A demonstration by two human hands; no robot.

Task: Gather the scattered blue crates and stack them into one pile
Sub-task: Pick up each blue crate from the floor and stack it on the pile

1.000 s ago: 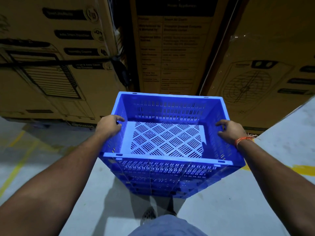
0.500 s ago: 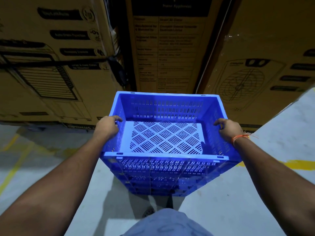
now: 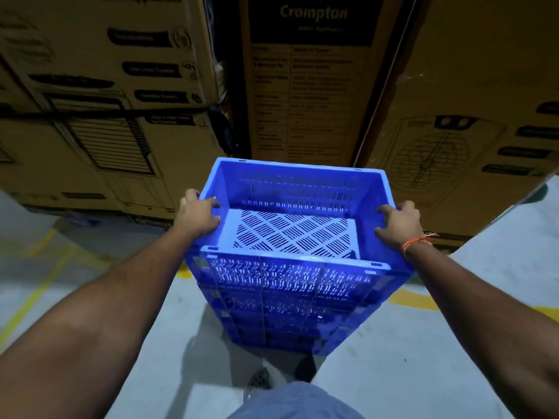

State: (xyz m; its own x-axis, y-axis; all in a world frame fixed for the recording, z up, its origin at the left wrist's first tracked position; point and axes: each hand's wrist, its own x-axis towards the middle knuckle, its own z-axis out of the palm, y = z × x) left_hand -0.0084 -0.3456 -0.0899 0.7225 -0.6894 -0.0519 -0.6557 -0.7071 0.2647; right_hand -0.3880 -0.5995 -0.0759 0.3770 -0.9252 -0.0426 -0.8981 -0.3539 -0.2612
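Left hand point(image 3: 198, 214) and right hand point(image 3: 399, 225) each grasping side rim of top crate point(image 3: 290, 228); blue pile point(image 3: 287, 309) beneath, cardboard boxes point(image 3: 308, 86) behind.

Crates point(image 3: 290, 276) are a bright blue, walls full of little slot rows and the top one's floor done in a diamond crosshatch of slots. Cardboard boxes point(image 3: 472, 86) behind are plain brown with black print, one has a dark panel. Floor point(image 3: 453, 343) is pale grey with yellow lines, plus an orange thread band point(image 3: 414, 243) on the right wrist.
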